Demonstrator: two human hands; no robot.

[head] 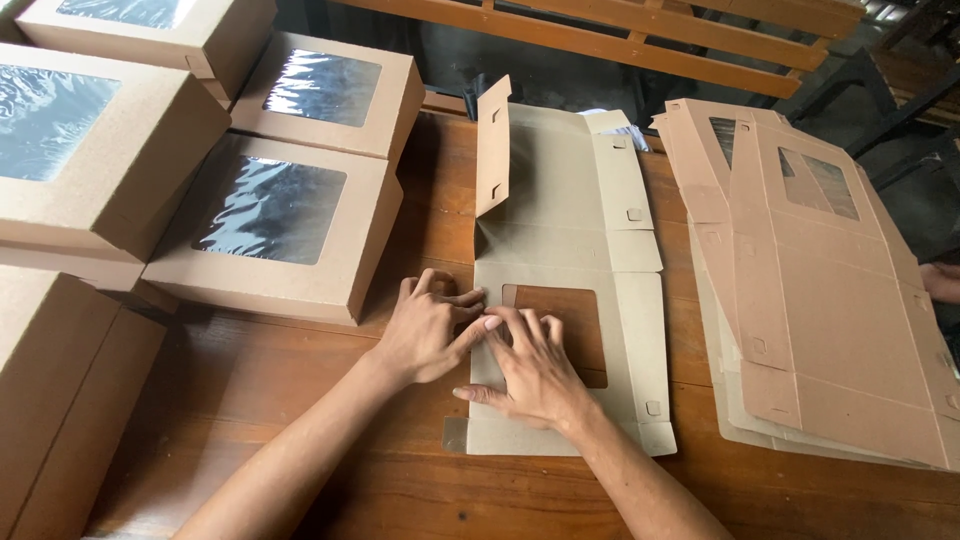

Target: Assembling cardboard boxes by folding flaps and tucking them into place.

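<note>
A flat, unfolded kraft cardboard box blank (570, 230) with a clear window lies on the wooden table (300, 400) in front of me. One side flap at its far left stands upright. My left hand (428, 325) presses on the blank's left edge next to the window, fingers bent on the fold. My right hand (530, 365) lies flat on the window panel, fingers spread, touching the left hand's fingertips. Neither hand grips anything.
Several assembled window boxes (275, 225) are stacked at the left, one closed box (60, 390) near the front left corner. A pile of flat box blanks (820, 300) lies at the right. A wooden bench back (640, 30) runs beyond the table.
</note>
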